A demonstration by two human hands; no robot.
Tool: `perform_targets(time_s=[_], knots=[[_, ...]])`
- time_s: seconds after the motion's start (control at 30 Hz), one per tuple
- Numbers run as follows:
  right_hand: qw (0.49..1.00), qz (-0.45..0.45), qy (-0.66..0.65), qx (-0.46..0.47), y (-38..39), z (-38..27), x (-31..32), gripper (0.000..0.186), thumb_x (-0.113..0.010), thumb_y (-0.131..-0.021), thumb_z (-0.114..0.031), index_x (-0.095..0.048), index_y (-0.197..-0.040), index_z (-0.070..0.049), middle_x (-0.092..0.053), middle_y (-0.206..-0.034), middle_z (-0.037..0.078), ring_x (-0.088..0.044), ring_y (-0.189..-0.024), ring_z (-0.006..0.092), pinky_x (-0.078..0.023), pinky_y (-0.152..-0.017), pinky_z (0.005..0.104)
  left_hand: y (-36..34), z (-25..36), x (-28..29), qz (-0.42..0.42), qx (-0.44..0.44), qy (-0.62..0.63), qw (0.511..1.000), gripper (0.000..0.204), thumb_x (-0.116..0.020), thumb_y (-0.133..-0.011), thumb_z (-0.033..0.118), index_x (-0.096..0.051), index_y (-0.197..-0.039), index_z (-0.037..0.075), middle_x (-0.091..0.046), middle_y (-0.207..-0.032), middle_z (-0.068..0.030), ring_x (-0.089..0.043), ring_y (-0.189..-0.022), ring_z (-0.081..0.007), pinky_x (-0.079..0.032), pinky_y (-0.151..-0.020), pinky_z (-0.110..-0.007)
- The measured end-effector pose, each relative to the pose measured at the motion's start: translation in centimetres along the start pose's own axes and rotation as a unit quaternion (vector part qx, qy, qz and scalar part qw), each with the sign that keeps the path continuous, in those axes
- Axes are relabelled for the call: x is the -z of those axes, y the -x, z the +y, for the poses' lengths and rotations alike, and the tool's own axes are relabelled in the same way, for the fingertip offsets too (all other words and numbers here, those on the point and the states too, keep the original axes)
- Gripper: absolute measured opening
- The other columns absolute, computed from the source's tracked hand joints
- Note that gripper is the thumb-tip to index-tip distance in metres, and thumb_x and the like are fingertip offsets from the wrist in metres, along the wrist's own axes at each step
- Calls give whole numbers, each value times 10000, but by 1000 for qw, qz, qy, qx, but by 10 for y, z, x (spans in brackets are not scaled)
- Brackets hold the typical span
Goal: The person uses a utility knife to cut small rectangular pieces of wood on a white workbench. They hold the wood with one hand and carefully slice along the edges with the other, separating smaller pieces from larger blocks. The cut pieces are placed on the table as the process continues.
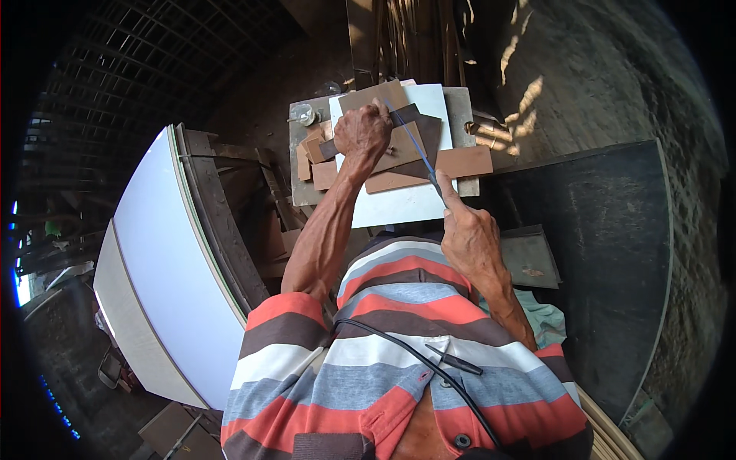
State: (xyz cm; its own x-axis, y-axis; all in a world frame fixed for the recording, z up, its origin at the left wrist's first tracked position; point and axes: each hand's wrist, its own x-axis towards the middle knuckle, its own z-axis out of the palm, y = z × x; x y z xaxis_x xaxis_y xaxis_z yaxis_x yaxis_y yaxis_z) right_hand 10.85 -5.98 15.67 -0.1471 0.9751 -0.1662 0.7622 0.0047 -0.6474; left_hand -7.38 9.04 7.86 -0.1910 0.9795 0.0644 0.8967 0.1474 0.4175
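My right hand (468,238) is closed around the dark handle of a long, thin blue-bladed tool (418,146), which slants up and left across small boards. Near the blade's far end, my left hand (360,132) has its fingers curled at the upper brown board (359,98); what they hold is unclear. Beneath lie a dark board (429,134), a tan piece (406,157), a long brown strip (468,161) and several smaller offcuts (303,162). These rest on a white panel (387,211) on a worn worktable (460,103).
A small clear cup (301,114) stands at the table's back left. Large white sheets (161,268) lean at left. A big dark board (590,268) stands at right beside a rough wall (598,92). Wooden poles (406,38) stand behind the table. A dark cord (383,337) crosses my shirt.
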Motion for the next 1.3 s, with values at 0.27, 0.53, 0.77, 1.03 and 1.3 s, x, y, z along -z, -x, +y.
perform_targets(time_s=[0.27, 0.53, 0.77, 1.03, 1.3], knots=[[1000, 7, 0, 23, 1, 5, -7, 650, -552, -897, -11, -415, -1518, -147, -640, -690, 261, -671, -657, 429, -515, -645, 502, -3, -9, -6, 3, -6, 7, 1000, 488, -490, -987, 385, -778, -832, 24, -679, -707, -256, -699, -653, -414, -564, -689, -482], [999, 3, 14, 38, 6, 10, -5, 671, -530, -876, 4, -394, -1524, -104, -657, -693, 250, -688, -645, 393, -532, -644, 525, 5, 0, 4, -45, 16, 45, 998, 440, -506, -970, 345, -784, -842, 28, -691, -710, -245, -708, -659, -395, -563, -665, -478], [1000, -3, 14, 0, -7, 0, -3, 619, -540, -908, -38, -431, -1508, -145, -636, -709, 277, -661, -692, 450, -511, -670, 513, 2, -4, -11, 15, -13, 18, 1000, 510, -505, -982, 395, -764, -778, 5, -663, -647, -242, -685, -591, -390, -548, -622, -481], [997, -24, 59, -32, -15, -12, 8, 616, -554, -895, -39, -454, -1493, -148, -642, -716, 297, -666, -704, 465, -515, -717, 534, -1, -5, -16, 58, -39, -19, 997, 534, -484, -999, 397, -758, -744, 16, -655, -634, -236, -676, -571, -401, -539, -605, -494], [998, -34, 42, -29, -11, -9, 13, 603, -532, -902, -32, -468, -1487, -166, -626, -713, 298, -652, -691, 471, -495, -688, 532, 2, -4, -11, -19, -18, -5, 1000, 504, -473, -1007, 382, -755, -787, 26, -685, -691, -235, -712, -669, -398, -560, -627, -493]])
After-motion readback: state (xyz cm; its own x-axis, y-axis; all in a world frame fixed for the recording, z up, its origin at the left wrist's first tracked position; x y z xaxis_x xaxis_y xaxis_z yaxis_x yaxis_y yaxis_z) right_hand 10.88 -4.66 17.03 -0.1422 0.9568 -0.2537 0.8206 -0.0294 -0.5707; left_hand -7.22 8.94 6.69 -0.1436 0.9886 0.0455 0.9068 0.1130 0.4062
